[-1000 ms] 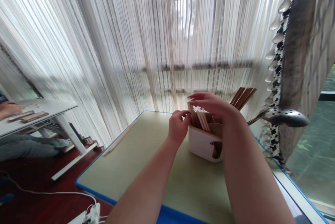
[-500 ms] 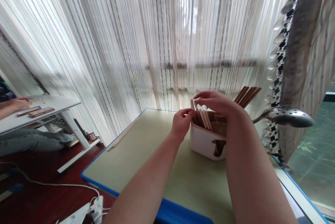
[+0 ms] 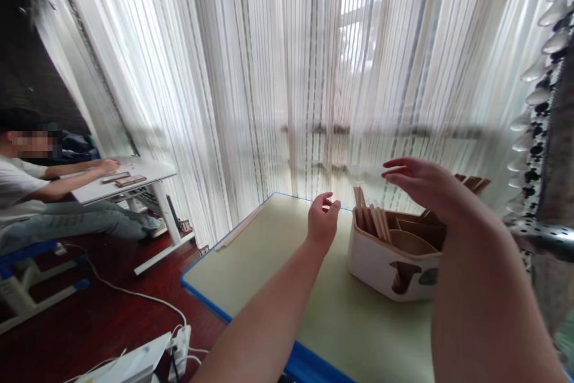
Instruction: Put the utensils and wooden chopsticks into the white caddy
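Note:
A white utensil holder (image 3: 374, 269) with a brown, divided inside stands on the table's right part. Several pale wooden chopsticks (image 3: 379, 220) lean in its left compartment. Above the holder hovers my right hand (image 3: 419, 184), fingers stretched out and holding nothing. To the holder's left, apart from it, is my left hand (image 3: 323, 220), with thumb and fingers apart and nothing between them. Darker brown sticks (image 3: 478, 183) poke up behind my right wrist. A perforated metal skimmer (image 3: 545, 235) juts out at the far right, its handle hidden by my arm.
Thin pale sticks (image 3: 240, 229) lie along the left edge of the blue-rimmed table (image 3: 269, 275). At the left, a person (image 3: 27, 192) sits at a white table (image 3: 152, 177) with brown blocks on it. A power strip with cables (image 3: 180, 341) is below. Sheer curtains (image 3: 269, 72) hang behind.
Both hands have let go of the pale chopsticks, which now lean in the holder. My left hand has drawn away from the holder; my right has spread its fingers. The view has swung left.

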### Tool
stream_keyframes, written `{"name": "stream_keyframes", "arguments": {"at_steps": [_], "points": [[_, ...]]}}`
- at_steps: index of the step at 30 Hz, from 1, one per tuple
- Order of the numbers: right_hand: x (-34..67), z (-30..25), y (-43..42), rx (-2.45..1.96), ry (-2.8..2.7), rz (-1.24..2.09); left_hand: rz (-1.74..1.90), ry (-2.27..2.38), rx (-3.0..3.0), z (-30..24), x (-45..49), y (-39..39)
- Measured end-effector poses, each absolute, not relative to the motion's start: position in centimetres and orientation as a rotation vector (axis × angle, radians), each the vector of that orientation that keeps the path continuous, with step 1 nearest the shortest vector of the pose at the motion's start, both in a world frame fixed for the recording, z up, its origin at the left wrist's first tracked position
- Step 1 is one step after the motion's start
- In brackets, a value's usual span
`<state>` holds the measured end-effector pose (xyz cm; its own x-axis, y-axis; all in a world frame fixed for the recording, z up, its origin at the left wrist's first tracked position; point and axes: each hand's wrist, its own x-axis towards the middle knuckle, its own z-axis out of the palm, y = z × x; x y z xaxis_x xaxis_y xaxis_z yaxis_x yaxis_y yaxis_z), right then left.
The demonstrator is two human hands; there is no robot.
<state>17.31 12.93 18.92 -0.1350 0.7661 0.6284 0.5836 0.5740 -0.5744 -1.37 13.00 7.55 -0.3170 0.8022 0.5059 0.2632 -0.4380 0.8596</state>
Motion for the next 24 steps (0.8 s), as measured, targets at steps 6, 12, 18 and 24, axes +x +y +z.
{"name": "stream_keyframes", "arguments": {"at_steps": [6,12,18,24], "points": [[12.8,21.9,6.7,-0.828,-1.621,0.107,1.533,1.798,2.322,8.0,-8.4,12.0],[3.5,18.8,5.9,-0.66,-1.787,0.275,0.986,2.233,2.14,3.0,-15.3,13.3],[-2.4,6.0,12.2,-1.051,-1.657,0.556,0.906,2.383,1.911,0.5,-17.3,15.2],[-1.6,-0.5,16.7,-1.328,-1.529,0.84,0.896,2.355,1.869,-0.1,-17.8,15.9]]}}
